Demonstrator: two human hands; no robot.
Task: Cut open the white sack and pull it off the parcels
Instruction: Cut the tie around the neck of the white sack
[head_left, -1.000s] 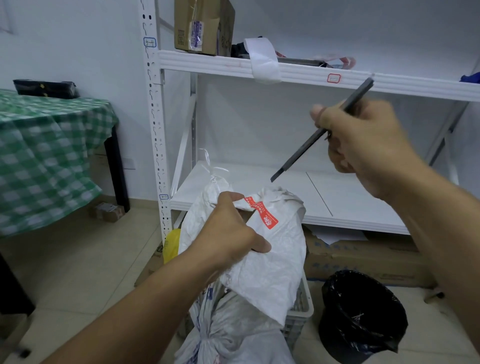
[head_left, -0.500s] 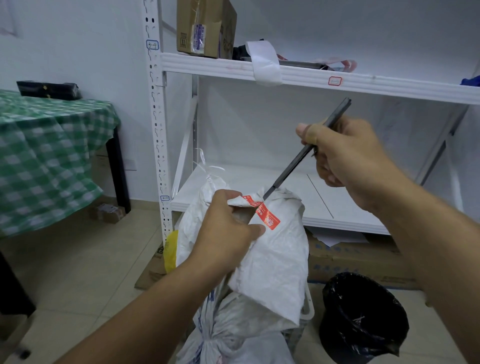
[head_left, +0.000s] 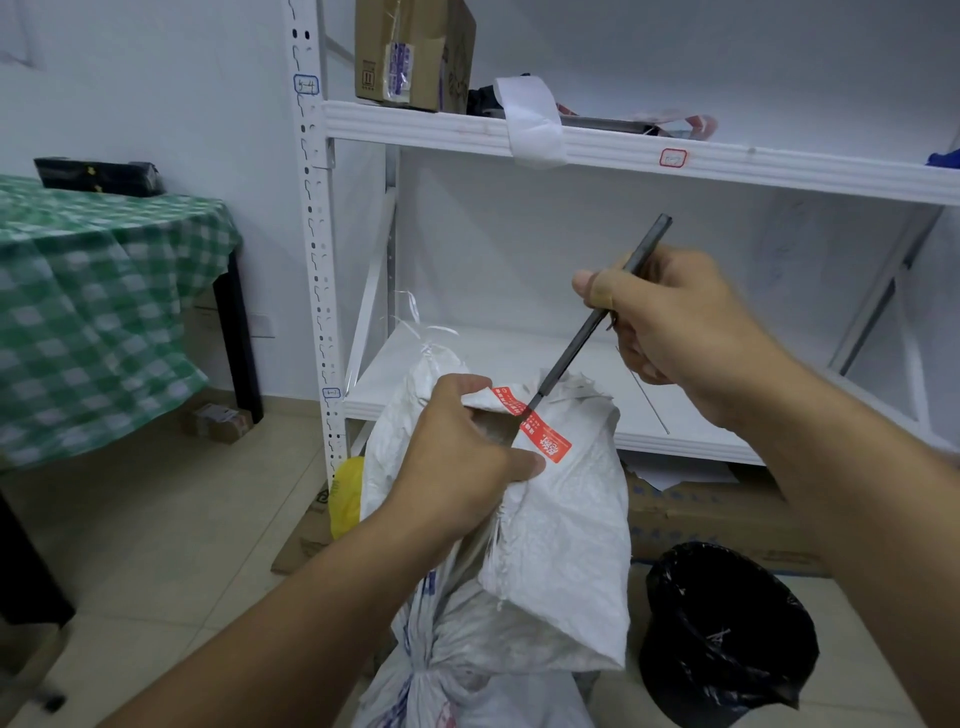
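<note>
A white woven sack (head_left: 561, 519) with a red label (head_left: 540, 431) stands upright in the lower middle. My left hand (head_left: 462, 457) grips a fold of the sack's top, just left of the label. My right hand (head_left: 675, 317) holds a thin dark knife (head_left: 597, 317) slanting down to the left. The blade tip touches the sack at the red label, beside my left fingers. A second tied white sack (head_left: 467, 675) lies below. No parcels show.
A white metal shelf rack (head_left: 623, 150) stands right behind the sack, with a cardboard box (head_left: 410, 52) on top. A black bin (head_left: 727, 634) sits at the lower right, flat cardboard (head_left: 727, 519) under the rack, and a green checked table (head_left: 104, 291) at the left.
My right hand came down and to the left with the knife, so its tip moved from mid-air onto the sack's red label. My left hand kept its grip on the sack top.
</note>
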